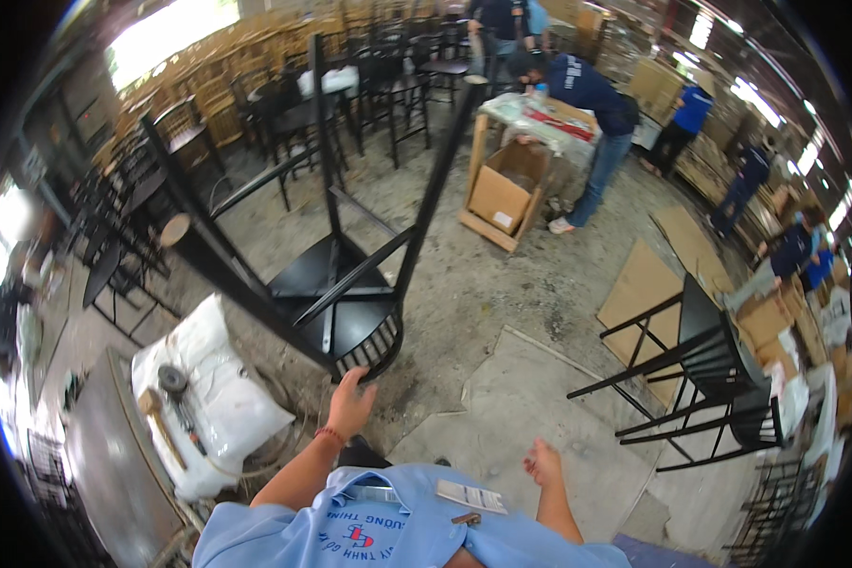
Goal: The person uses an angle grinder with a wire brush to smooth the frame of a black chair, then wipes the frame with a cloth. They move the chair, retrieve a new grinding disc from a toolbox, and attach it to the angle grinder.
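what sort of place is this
Most likely a furniture factory or workshop: an upturned black chair is at the person's left hand, many more dark chairs stand beyond it, and a mallet lies on a white bundle nearby.

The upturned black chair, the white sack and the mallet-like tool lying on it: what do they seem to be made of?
Upturned black chair: probably wood, painted dark; its leg ends show pale tan like bare timber.
White sack: likely plastic, slightly shiny and creased, though the exact weave is unclear.
Mallet-like tool: perhaps unpainted wood, judging by its tan colour.
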Tool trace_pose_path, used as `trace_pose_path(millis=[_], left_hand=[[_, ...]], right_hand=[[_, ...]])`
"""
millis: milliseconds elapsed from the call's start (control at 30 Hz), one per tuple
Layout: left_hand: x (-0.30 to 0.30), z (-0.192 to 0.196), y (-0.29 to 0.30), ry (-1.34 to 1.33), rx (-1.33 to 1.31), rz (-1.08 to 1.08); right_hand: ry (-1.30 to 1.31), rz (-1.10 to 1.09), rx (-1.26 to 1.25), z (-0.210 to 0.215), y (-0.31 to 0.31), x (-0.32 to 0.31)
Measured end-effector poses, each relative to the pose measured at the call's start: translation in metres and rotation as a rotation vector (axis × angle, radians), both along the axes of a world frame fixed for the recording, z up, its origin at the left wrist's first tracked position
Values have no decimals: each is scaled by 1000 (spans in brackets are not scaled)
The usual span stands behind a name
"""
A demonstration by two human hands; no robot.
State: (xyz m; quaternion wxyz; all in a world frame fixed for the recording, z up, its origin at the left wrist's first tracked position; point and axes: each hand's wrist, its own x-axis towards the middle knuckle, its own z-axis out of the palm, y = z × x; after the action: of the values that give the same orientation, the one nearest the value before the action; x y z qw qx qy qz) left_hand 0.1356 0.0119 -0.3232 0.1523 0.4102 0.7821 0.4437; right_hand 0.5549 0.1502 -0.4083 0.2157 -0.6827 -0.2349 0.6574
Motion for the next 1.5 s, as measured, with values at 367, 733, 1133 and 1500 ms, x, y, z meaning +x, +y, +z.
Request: trace_pose_path(millis=[367,733,1133,1500], left_hand=[[-66,52,306,39,186,50],[-96,74,340,-361,360,-37],[81,281,184,-937,757,-824],[455,341,-5,-1327,624,-1587]], right_hand=[[-364,-290,-127,11,-143,67],[-459,-571,-543,17,-305,29],[-232,-375,-27,-29,-198,130],[153,-1127,539,41,-425,358]])
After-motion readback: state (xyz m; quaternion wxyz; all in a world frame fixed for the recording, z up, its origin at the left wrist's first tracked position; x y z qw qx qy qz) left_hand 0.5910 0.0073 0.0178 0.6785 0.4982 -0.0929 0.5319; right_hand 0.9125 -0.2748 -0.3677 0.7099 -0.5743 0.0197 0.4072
